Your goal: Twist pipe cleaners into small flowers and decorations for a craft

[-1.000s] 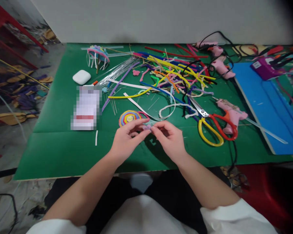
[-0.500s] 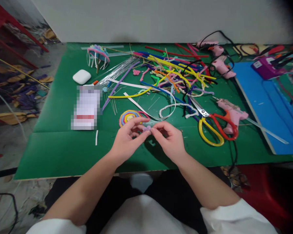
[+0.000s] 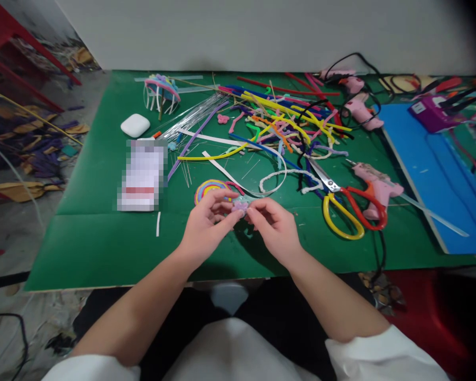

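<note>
A small lilac piece (image 3: 240, 207), lumpy and petal-like, is held just above the near part of the green table (image 3: 103, 243), pinched between the fingertips of the left hand (image 3: 206, 219) and gripped at its other edge by thumb and finger of the right hand (image 3: 275, 225). Because so little of it can be grasped, it could be dropped if either pinch were loosened, or squashed out of shape if it were pressed too hard. A pale greenish patch is seen behind it; whether the two are joined cannot be told. The striped disc (image 3: 210, 188) is partly covered by the left hand — whether it is touched is hidden — and it could be nudged by a careless wrist. Beyond the fingers, the curled white strip (image 3: 222, 172) could be snagged if the hands were pushed forward, while the scissors (image 3: 333, 185), lying open-handled beside the pink glue gun (image 3: 385, 187), could be knocked by a wide rightward swing.
</note>
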Demonstrator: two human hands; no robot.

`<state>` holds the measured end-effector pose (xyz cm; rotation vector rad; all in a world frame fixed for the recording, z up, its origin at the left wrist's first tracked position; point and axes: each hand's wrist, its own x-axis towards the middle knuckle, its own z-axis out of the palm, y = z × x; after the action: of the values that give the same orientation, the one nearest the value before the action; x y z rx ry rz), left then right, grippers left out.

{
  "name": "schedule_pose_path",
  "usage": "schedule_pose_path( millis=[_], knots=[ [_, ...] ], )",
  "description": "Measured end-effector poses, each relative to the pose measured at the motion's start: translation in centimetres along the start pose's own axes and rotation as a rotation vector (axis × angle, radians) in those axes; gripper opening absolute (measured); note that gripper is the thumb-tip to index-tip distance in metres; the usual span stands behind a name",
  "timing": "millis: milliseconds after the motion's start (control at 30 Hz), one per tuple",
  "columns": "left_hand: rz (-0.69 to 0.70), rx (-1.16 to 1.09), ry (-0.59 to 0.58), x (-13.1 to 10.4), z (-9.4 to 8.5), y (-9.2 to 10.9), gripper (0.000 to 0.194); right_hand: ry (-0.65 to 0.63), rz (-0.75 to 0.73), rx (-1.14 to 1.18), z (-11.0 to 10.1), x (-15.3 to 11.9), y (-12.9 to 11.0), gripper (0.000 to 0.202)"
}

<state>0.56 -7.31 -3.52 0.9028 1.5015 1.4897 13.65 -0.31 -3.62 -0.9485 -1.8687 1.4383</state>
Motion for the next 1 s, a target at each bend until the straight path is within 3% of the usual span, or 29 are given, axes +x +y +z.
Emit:
schedule_pose_path(
  millis=[233, 800, 1000],
  knots=[
    [-0.004, 0.068, -0.005, -0.15, 0.03, -0.03, 0.016, 0.011, -0.010, 0.024, -0.08, -0.04, 0.01, 0.016],
    [0.012, 0.044, 0.093, 0.01, -0.19, 0.06, 0.015, -0.041, -0.004, -0.001, 0.02, -0.09, 0.05, 0.016],
    [0.009, 0.044, 0.076, -0.07, -0.19, 0.18, 0.021, -0.021, -0.017, 0.000, 0.06, -0.08, 0.16, 0.015]
  ],
)
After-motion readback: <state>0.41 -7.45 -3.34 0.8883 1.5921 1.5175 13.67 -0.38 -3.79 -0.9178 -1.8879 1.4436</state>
